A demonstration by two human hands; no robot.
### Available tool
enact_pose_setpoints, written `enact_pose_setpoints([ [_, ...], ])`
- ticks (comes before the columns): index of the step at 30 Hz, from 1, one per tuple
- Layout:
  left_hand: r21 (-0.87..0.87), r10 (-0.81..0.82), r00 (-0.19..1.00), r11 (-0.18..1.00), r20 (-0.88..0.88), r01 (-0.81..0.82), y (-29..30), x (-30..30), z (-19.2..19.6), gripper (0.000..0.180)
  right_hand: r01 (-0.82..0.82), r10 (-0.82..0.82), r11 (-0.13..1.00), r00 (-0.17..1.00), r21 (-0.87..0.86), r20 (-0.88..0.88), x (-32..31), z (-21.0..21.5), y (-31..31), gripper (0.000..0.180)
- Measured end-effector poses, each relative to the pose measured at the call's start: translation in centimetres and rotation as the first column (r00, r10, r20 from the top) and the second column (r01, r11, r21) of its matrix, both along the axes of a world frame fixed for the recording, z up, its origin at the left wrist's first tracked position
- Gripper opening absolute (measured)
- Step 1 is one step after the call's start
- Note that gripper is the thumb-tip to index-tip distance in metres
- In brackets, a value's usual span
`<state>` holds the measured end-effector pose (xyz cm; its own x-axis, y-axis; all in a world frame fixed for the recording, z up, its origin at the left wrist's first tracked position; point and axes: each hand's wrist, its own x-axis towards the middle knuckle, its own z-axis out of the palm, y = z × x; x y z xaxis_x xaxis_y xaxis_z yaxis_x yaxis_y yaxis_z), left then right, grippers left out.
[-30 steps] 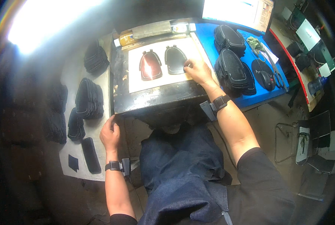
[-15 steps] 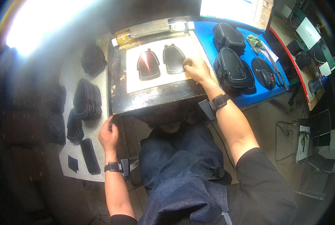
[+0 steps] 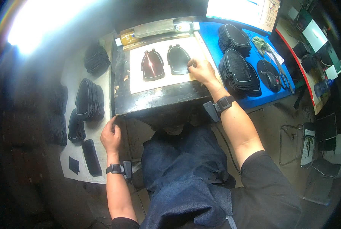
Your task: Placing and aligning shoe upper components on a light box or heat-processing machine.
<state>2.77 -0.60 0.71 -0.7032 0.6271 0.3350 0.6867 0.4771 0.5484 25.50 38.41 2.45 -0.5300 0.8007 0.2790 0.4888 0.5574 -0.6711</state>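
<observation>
Two flat black cut pieces, rounded at the far end with small tabs, lie side by side on a white board. Reddish light with a bright streak falls on the left piece (image 3: 152,65). My right hand (image 3: 202,71) is at the near right edge of the right piece (image 3: 178,60), thumb and fingers pinched together on it. My left hand (image 3: 111,136) is at the near left corner of the dark worktable, holding nothing, its thumb and forefinger apart. Both wrists carry black strapped devices.
Stacks of similar black pieces stand on the left table (image 3: 89,100) and on the blue surface (image 3: 231,69) at right. A phone (image 3: 91,157) lies near my left hand. A mouse (image 3: 269,75), scissors and a lit monitor (image 3: 243,13) are at right. A folding chair (image 3: 311,145) stands beyond.
The whole view has shifted very slightly. Both hands and both pieces on the board look to be in the same places.
</observation>
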Motion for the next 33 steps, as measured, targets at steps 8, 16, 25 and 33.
enact_pose_setpoints([
  [8,0.007,-0.009,0.999,1.000,-0.051,0.009,0.02,-0.19,-0.15,0.036,0.036,-0.034,0.993,0.999,-0.108,0.026,-0.12,0.19,0.04,0.019],
  [16,0.001,-0.007,0.999,1.000,-0.040,0.007,0.17,-0.12,0.03,0.036,0.005,-0.005,0.997,1.000,-0.081,-0.003,-0.07,-0.30,0.59,0.019],
  [25,-0.018,-0.011,1.000,1.000,-0.019,0.011,0.07,-0.20,0.02,0.037,0.021,-0.020,0.997,1.000,-0.071,0.015,-0.09,0.19,0.25,0.020],
  [33,-0.012,-0.005,1.000,1.000,-0.005,0.005,0.08,-0.16,0.06,0.036,0.016,-0.014,0.996,1.000,-0.093,0.024,-0.12,0.50,0.32,0.020],
])
